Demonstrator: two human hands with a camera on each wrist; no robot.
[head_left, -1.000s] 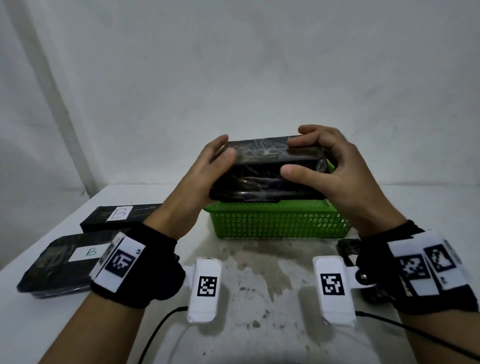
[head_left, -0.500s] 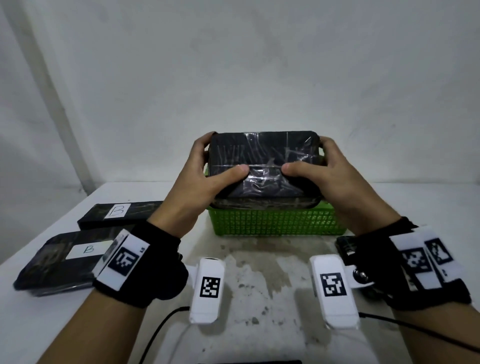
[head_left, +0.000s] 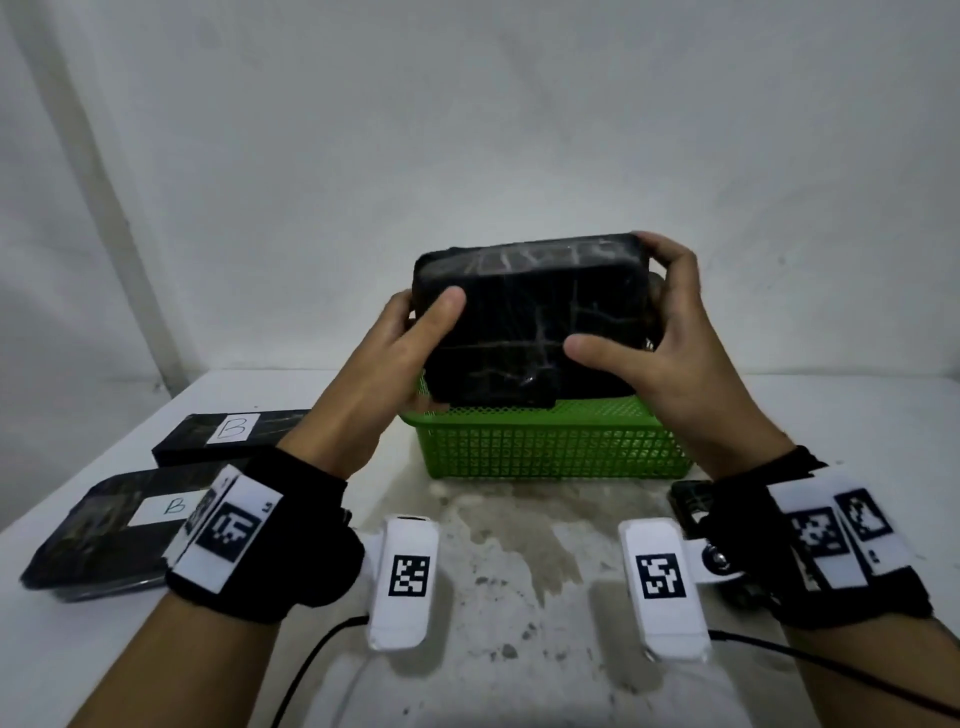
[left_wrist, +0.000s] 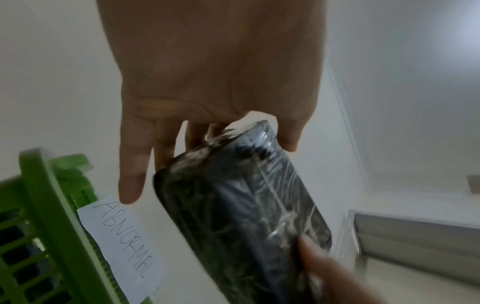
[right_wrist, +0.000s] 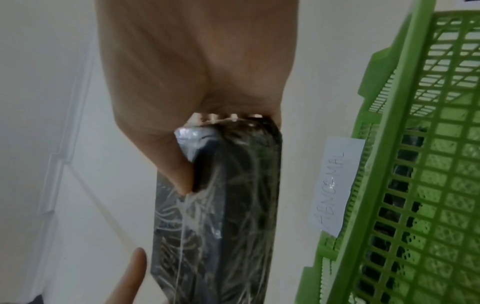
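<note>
A black box wrapped in clear film (head_left: 530, 322) is held up on edge above the green mesh basket (head_left: 550, 447), its broad face turned toward me. My left hand (head_left: 410, 338) grips its left end, thumb on the front face. My right hand (head_left: 649, 332) grips the right end, with the thumb on the front and the fingers over the top corner. The left wrist view shows the wrapped box (left_wrist: 241, 209) between fingers and thumb. Seen from the right wrist, the box (right_wrist: 221, 205) runs down from my palm beside the basket (right_wrist: 405, 185).
Two black boxes with white "B" labels (head_left: 228, 431) (head_left: 104, 525) lie on the white table (head_left: 519, 597) at the left. A paper label reading "ABNORMAL" (left_wrist: 122, 238) hangs on the basket rim. Another dark object (head_left: 691, 499) lies by my right wrist. A wall stands close behind.
Both hands have turned the wrapped box from lying flat to standing on edge with its broad face toward me, and raised it slightly above the basket.
</note>
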